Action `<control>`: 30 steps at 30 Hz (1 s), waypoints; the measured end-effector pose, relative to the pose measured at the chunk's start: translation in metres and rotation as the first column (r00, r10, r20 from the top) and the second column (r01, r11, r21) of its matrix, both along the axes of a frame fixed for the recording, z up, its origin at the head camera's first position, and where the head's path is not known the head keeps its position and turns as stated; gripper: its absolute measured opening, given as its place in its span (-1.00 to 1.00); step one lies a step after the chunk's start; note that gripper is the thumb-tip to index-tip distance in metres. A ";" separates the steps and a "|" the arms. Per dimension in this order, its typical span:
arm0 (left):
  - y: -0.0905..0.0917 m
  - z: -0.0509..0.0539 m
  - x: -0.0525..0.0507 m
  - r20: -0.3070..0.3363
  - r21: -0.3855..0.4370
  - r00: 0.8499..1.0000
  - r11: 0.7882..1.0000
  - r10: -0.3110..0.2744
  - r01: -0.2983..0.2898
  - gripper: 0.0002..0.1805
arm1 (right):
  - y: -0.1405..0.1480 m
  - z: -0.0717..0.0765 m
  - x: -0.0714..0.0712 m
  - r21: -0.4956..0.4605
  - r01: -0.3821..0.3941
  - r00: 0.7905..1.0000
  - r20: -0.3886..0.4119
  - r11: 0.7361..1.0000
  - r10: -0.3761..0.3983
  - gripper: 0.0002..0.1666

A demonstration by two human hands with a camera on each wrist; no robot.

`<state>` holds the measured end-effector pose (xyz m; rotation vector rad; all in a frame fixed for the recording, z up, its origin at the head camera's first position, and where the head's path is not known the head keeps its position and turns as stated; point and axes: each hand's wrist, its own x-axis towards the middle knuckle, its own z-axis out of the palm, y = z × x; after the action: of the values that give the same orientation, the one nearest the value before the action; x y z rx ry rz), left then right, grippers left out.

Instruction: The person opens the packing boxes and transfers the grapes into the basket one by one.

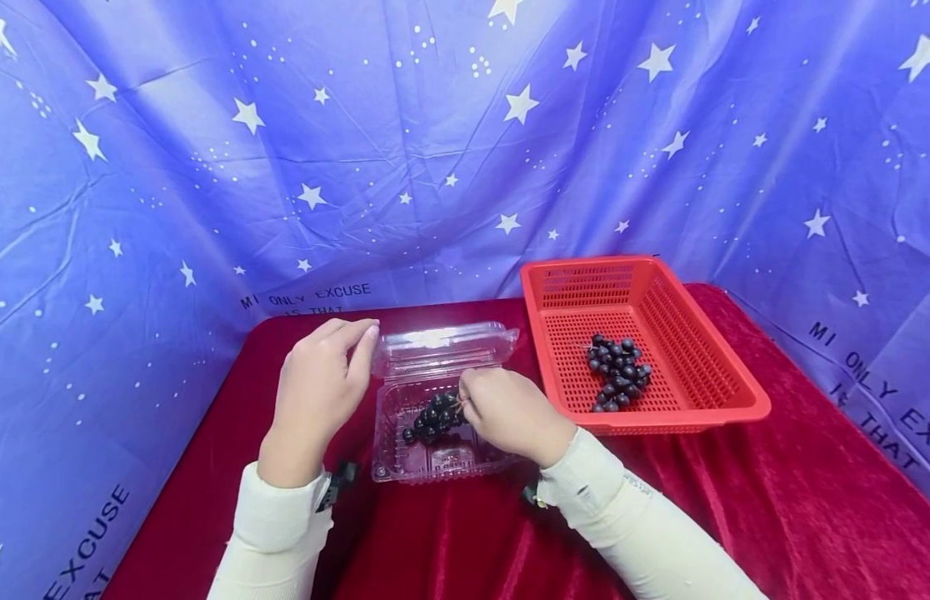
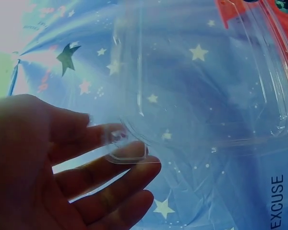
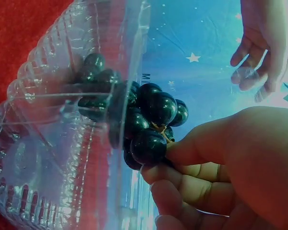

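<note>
My right hand (image 1: 510,410) pinches the stem of a bunch of dark grapes (image 3: 151,112) between thumb and fingertips. The bunch hangs partly inside a clear plastic clamshell box (image 1: 386,467), seen through its ribbed wall in the right wrist view. The box's lid (image 1: 446,354) is hinged back, away from me. My left hand (image 1: 322,392) is at the lid's left end. In the left wrist view, its fingers (image 2: 117,191) lie extended behind the lid's corner tab (image 2: 129,155), with the thumb apart from it; whether they touch the tab is hard to tell.
To the right of the box stands a red slotted plastic basket (image 1: 701,350) with another bunch of dark grapes (image 1: 618,371) on its floor. Dark red velvet cloth (image 1: 465,550) covers the table. A blue star-patterned curtain (image 1: 405,150) hangs behind and at both sides.
</note>
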<state>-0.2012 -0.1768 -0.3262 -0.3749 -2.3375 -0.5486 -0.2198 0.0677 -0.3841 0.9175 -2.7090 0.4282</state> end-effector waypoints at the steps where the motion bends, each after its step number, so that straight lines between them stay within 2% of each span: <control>1: 0.000 0.000 0.000 0.006 0.015 1.000 1.000 0.000 -0.001 -0.66 | 0.000 0.000 0.000 0.003 -0.001 1.000 -0.005 1.000 0.001 -0.81; 6: 0.000 0.001 0.003 0.031 0.077 1.000 0.997 0.005 -0.007 -0.44 | 0.001 0.000 0.000 0.026 0.003 1.000 -0.020 1.000 -0.003 -0.64; 10: 0.001 0.001 0.002 0.016 0.030 0.999 0.999 0.038 -0.038 -0.41 | 0.002 0.002 -0.001 0.014 -0.003 1.000 -0.020 1.000 0.003 -0.62; 13: 0.002 0.001 0.000 -0.028 -0.029 0.999 0.999 0.035 -0.036 -0.49 | 0.003 0.004 -0.001 -0.005 -0.004 1.000 -0.015 1.000 0.004 -0.64; 17: 0.002 0.003 -0.001 -0.097 -0.060 0.995 0.998 -0.026 0.021 -0.77 | 0.005 0.006 -0.002 -0.020 0.003 1.000 -0.007 1.000 -0.004 -0.67; 19: 0.001 0.003 0.000 -0.110 -0.082 0.993 0.996 -0.052 0.043 -0.78 | 0.006 0.007 -0.003 -0.024 0.005 1.000 -0.005 1.000 -0.005 -0.67; 21: 0.001 0.003 0.001 -0.092 -0.119 0.992 0.990 -0.082 0.071 -0.62 | 0.006 0.008 -0.003 -0.029 0.010 1.000 0.001 1.000 -0.009 -0.68; 24: 0.000 0.002 0.002 -0.015 -0.193 0.991 0.973 -0.129 0.124 -0.40 | 0.008 0.008 -0.004 -0.033 0.016 1.000 0.010 0.999 -0.016 -0.70; 27: 0.000 0.001 0.002 0.042 -0.246 0.987 0.956 -0.153 0.159 -0.44 | 0.009 0.009 -0.004 -0.038 0.019 1.000 0.016 0.999 -0.019 -0.74; 30: -0.001 0.000 0.001 0.023 -0.265 0.990 0.954 -0.141 0.142 -0.60 | 0.009 0.011 -0.004 -0.046 0.019 1.000 0.019 0.999 -0.018 -0.81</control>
<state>-0.2001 -0.1778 -0.3260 -0.6714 -2.4056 -0.3000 -0.2238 0.0772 -0.3734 0.8797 -2.7105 0.4954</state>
